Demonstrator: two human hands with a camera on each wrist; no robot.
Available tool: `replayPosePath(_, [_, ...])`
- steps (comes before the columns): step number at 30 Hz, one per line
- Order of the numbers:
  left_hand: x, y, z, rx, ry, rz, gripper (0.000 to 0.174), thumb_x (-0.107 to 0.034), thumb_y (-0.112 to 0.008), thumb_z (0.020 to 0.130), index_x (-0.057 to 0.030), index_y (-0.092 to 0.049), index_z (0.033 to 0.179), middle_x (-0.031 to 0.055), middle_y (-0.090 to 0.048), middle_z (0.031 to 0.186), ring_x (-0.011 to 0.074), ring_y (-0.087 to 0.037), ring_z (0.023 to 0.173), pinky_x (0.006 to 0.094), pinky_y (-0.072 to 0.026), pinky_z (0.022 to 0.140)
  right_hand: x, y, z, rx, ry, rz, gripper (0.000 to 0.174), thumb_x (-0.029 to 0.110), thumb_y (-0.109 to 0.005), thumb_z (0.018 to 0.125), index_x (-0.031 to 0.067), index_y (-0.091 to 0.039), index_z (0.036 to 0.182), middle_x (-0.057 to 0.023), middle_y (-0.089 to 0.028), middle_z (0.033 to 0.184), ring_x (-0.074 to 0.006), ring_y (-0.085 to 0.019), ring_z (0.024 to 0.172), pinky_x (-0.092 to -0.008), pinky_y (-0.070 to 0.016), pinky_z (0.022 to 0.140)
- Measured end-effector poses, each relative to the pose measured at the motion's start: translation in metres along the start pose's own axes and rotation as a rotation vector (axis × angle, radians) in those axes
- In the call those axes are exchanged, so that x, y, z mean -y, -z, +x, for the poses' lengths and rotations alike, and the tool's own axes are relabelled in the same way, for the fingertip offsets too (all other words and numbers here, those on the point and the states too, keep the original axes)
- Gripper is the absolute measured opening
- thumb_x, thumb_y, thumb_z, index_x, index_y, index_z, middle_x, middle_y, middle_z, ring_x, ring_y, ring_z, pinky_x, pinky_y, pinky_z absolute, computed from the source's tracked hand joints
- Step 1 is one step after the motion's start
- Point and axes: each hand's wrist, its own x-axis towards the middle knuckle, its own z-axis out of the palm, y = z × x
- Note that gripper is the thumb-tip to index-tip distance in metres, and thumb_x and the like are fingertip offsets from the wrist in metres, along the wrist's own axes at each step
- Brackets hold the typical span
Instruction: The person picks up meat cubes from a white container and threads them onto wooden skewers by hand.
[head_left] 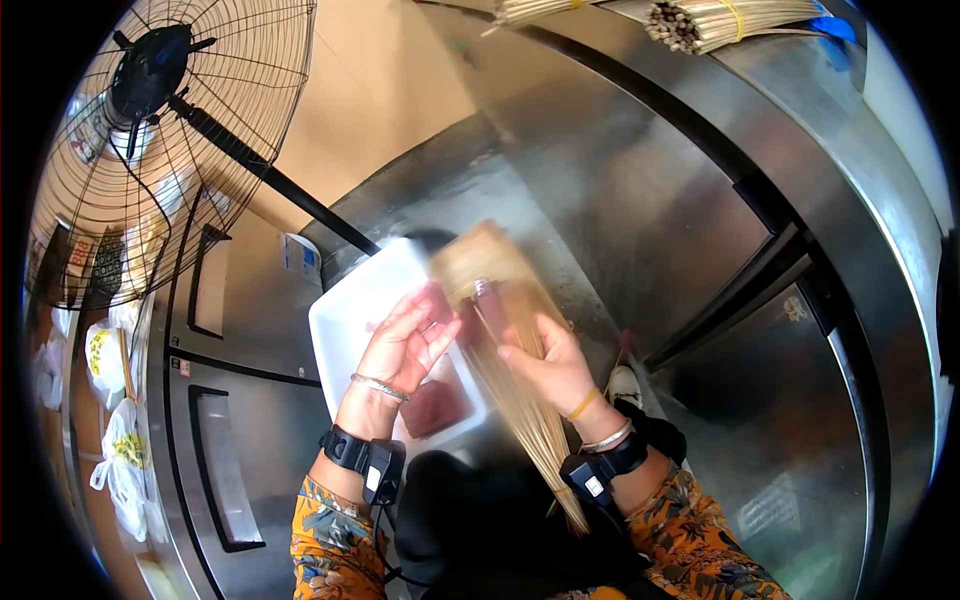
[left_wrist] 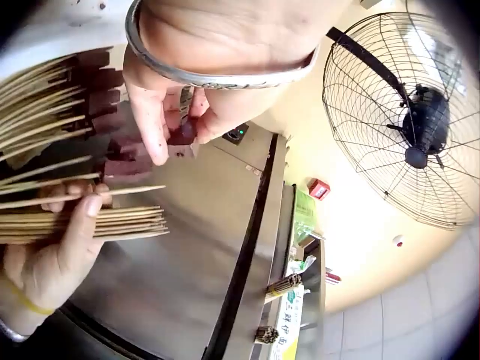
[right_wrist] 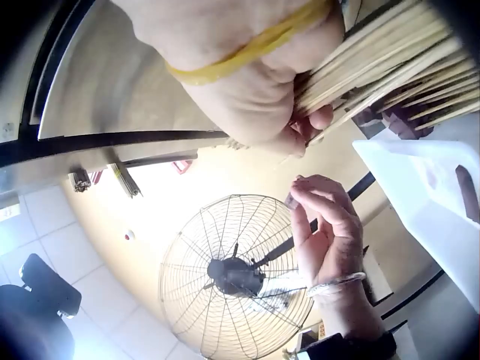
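My left hand (head_left: 400, 345) pinches a small dark red cube (left_wrist: 182, 134) between thumb and fingers, above the white tub (head_left: 328, 335). Inside that tub lies a larger dark red block (head_left: 437, 408). A bundle of bamboo skewers (left_wrist: 112, 224) is gripped in my right hand (head_left: 555, 370), to the right of the tub. One skewer (left_wrist: 135, 190) stands apart from the bundle at the thumb, its tip pointing toward the left hand's side. Beyond the right hand, dark red pieces (left_wrist: 99, 90) sit in a row on the ends of other skewers (left_wrist: 37, 97).
A tan board or box surface (head_left: 487, 250), blurred, lies beyond the hands. At the left stands a wire-caged fan (head_left: 150, 75) on a black pole. Steel cabinets (head_left: 240, 350) flank both sides. Tied skewer bundles (head_left: 740, 22) lie on the steel top at upper right.
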Motion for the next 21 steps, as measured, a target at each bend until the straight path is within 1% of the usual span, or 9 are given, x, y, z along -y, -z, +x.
replayPosePath(1, [0.000, -0.003, 0.003, 0.016, 0.012, -0.015, 0.029, -0.007, -0.057, 0.087, -0.0053, -0.053, 0.115, 0.0079, -0.059, 0.102, 0.0257, -0.061, 0.093, 0.0386, -0.0506, 0.089, -0.001, 0.001, 0.001, 0.012, -0.011, -0.015, 0.024, 0.005, -0.066, 0.080, 0.0040, -0.054, 0.100, 0.0018, -0.059, 0.089, -0.0045, -0.055, 0.076, -0.0199, -0.0464, 0.067])
replayPosePath(4, [0.003, -0.009, 0.009, 0.037, -0.030, -0.033, 0.031, -0.010, -0.058, 0.087, -0.0057, -0.053, 0.117, 0.0049, -0.061, 0.101, 0.0218, -0.061, 0.093, 0.0334, -0.0511, 0.087, 0.000, 0.001, 0.000, 0.041, -0.032, -0.037, 0.025, 0.004, -0.067, 0.079, 0.0042, -0.054, 0.100, 0.0014, -0.059, 0.090, -0.0043, -0.055, 0.076, -0.0196, -0.0463, 0.067])
replayPosePath(6, [0.004, -0.012, 0.011, 0.000, -0.080, 0.022, 0.031, -0.010, -0.059, 0.086, -0.0058, -0.054, 0.117, 0.0050, -0.061, 0.101, 0.0216, -0.062, 0.092, 0.0335, -0.0516, 0.087, 0.002, 0.001, 0.000, 0.046, -0.029, -0.027, 0.026, 0.004, -0.068, 0.079, 0.0044, -0.054, 0.100, 0.0014, -0.058, 0.090, -0.0042, -0.055, 0.077, -0.0195, -0.0463, 0.067])
replayPosePath(7, [0.005, -0.013, 0.012, -0.018, -0.105, 0.050, 0.031, -0.010, -0.059, 0.086, -0.0059, -0.054, 0.117, 0.0051, -0.061, 0.101, 0.0215, -0.062, 0.091, 0.0335, -0.0518, 0.086, 0.003, 0.001, -0.001, 0.034, -0.031, -0.070, 0.025, 0.014, -0.068, 0.077, 0.0051, -0.056, 0.098, -0.0028, -0.060, 0.089, -0.0105, -0.057, 0.078, -0.0242, -0.0463, 0.070])
replayPosePath(9, [0.005, -0.012, 0.013, -0.017, -0.126, 0.099, 0.032, -0.010, -0.059, 0.086, -0.0059, -0.054, 0.117, 0.0052, -0.061, 0.100, 0.0212, -0.062, 0.090, 0.0337, -0.0522, 0.085, 0.005, 0.000, -0.002, 0.010, -0.037, -0.157, 0.034, 0.033, -0.069, 0.075, 0.0065, -0.060, 0.094, -0.0111, -0.064, 0.089, -0.0232, -0.062, 0.081, -0.0336, -0.0463, 0.074])
replayPosePath(21, [0.006, -0.019, 0.004, -0.031, -0.227, 0.328, 0.035, -0.009, -0.059, 0.086, -0.0050, -0.052, 0.120, 0.0033, -0.060, 0.098, 0.0156, -0.062, 0.087, 0.0320, -0.0555, 0.079, 0.006, -0.003, -0.003, 0.016, -0.035, -0.147, 0.034, 0.033, -0.069, 0.076, 0.0062, -0.059, 0.094, -0.0094, -0.064, 0.087, -0.0213, -0.062, 0.080, -0.0330, -0.0469, 0.073])
